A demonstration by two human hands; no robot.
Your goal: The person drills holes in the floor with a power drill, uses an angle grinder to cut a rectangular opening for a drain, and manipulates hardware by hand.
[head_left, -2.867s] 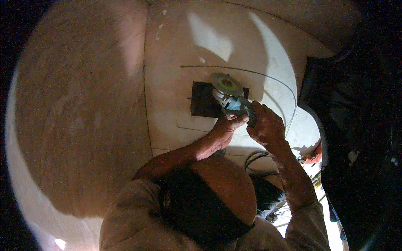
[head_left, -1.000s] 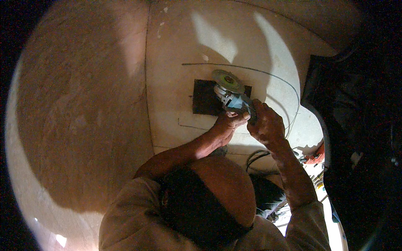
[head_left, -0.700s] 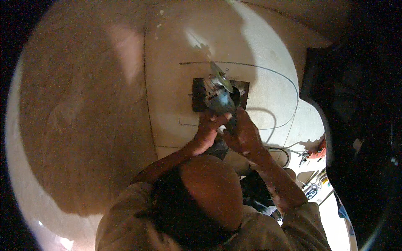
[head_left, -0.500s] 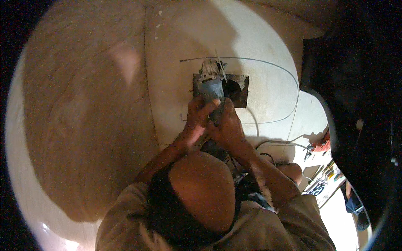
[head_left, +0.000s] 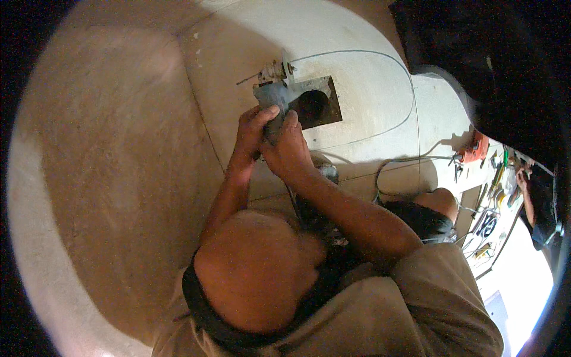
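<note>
One angle grinder (head_left: 270, 98) here, gripped by two hands — its body is wrapped by the left hand (head_left: 250, 134), its rear end by the right hand (head_left: 288, 149). It's held just left of one rectangular cutout (head_left: 334, 109), inside which one dark round hole (head_left: 312, 106) can be seen. One thin disc (head_left: 287, 66) is fitted, seen nearly edge-on — whether the surface is touched can't be told. One drawn line (head_left: 413, 89) is curved around the cutout's right side. Any label on the grinder is too blurred to be read.
</note>
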